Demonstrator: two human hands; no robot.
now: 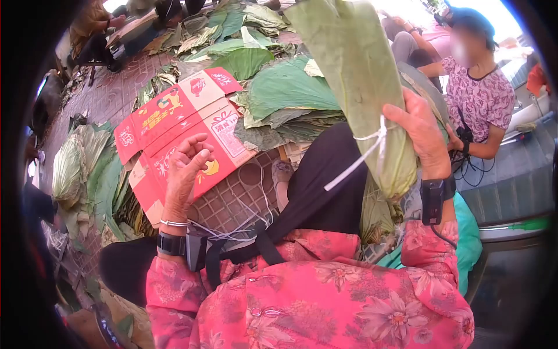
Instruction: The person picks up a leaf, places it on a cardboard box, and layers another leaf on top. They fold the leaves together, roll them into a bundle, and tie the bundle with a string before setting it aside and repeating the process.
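A long folded bundle of green leaves [354, 70] stands tilted at the upper right, bound near its lower end with white string [372, 139] whose loose end hangs to the left. My right hand [421, 128] grips the bundle from its right side. Over the flattened red cardboard box [174, 122] is my left hand [189, 166], raised with curled, parted fingers and nothing visible between them. Thin white strings [247, 218] lie near my lap, below and right of that hand.
Piles of large leaves [290, 93] lie ahead, with another pile [87, 168] at the left. A person in a patterned top [479, 96] sits at the right. A green bag [468, 238] is beside my right arm. Other people are around the far edges.
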